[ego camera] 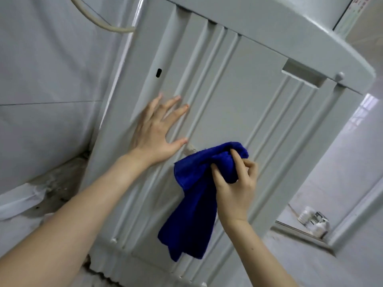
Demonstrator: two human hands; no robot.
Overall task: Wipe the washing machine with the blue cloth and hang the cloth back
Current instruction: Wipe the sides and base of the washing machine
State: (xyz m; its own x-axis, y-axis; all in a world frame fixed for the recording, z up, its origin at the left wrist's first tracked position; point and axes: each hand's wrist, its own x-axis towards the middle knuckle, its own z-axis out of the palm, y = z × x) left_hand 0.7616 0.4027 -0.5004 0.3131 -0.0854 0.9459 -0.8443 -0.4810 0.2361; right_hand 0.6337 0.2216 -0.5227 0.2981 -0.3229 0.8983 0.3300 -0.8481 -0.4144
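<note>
While gripping the bunched upper end of the blue cloth (192, 195) with thumb and fingers curled round it, holds the right hand (236, 187) at centre right of the frame, up against the ribbed side panel of the washing machine (238, 90). Lets the cloth run lengthwise from upper right to lower left, loose tail pointing down toward bottom centre, hanging in front of the panel's ribs. Lays the left hand (155, 133) flat on the panel at centre left, fingers straight and spread, grasping nothing, near the cloth's top edge. Shows a pale lump (189, 149) on the panel between that hand's thumb and the cloth, a small dark slot (158, 73) above the fingers, a recessed handle (304, 78) at upper right, a cream hose (99, 21) at upper left, and white containers (315, 221) on the floor at lower right, well apart from the cloth.
</note>
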